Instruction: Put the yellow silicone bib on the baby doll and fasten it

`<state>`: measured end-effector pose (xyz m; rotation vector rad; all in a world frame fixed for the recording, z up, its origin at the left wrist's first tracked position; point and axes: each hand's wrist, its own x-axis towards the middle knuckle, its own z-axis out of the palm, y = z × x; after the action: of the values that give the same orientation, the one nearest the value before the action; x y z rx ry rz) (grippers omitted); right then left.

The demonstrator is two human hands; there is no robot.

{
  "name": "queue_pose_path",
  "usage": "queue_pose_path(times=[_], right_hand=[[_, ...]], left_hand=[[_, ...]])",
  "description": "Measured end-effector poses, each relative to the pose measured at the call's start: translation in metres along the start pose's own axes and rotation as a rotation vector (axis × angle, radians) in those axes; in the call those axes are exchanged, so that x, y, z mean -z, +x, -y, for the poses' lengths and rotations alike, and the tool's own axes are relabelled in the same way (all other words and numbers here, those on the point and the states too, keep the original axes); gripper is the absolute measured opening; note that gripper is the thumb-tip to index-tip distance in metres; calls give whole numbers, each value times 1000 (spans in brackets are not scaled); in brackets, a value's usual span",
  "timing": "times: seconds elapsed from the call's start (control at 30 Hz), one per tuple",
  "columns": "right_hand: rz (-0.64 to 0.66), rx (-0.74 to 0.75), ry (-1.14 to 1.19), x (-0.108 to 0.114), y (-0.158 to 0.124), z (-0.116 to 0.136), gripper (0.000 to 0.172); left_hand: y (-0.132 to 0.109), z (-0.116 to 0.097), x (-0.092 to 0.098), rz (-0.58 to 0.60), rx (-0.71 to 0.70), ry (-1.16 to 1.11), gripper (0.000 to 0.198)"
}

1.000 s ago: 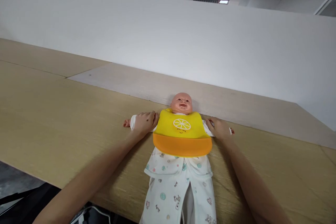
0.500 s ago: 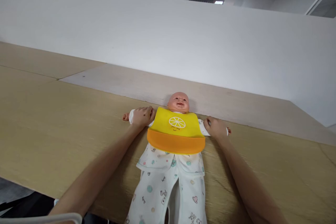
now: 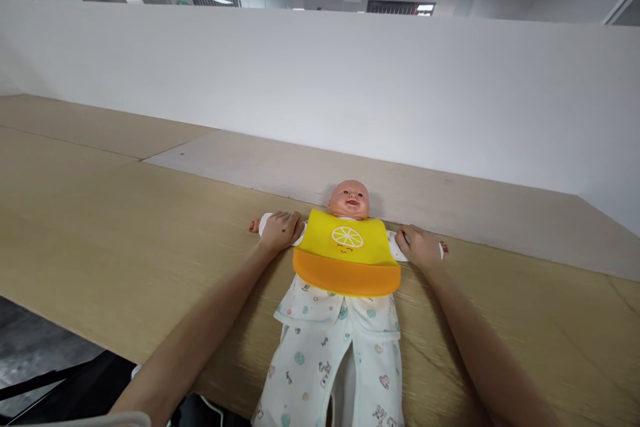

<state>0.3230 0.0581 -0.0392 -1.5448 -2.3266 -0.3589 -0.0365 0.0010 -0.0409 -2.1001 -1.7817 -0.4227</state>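
Doll point(image 3: 349, 199): where is it lying?
— Flat on its back on the wooden table point(image 3: 100, 227), straight ahead of you between your arms, with its head towards the white partition point(image 3: 350, 80).
— Anything printed on it?
— Its yellow bib point(image 3: 347, 240) carries a white lemon slice above a small smiling face. The white pyjamas point(image 3: 305, 360) are dotted with little hearts, circles and animals.
— And the bib's pocket?
— An orange catch pocket point(image 3: 347, 278) runs along the bottom edge; you cannot tell what it holds.
— My hands?
— Your left hand point(image 3: 281, 230) is curled over one sleeved arm. Your right hand point(image 3: 421, 247) is closed over the other. Both arms are spread sideways on the table.
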Motion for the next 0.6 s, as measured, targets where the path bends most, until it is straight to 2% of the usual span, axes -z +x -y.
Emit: queue_pose_path(times=[0.27, 0.47, 0.6], right_hand=[[104, -23, 21, 5, 6, -3, 29], [125, 10, 54, 5, 11, -4, 26], [136, 38, 77, 3, 11, -6, 27]], left_hand=[[3, 3, -3, -4, 27, 15, 32], [-2, 2, 0, 24, -41, -62, 45], [-4, 1, -4, -15, -52, -100, 46]])
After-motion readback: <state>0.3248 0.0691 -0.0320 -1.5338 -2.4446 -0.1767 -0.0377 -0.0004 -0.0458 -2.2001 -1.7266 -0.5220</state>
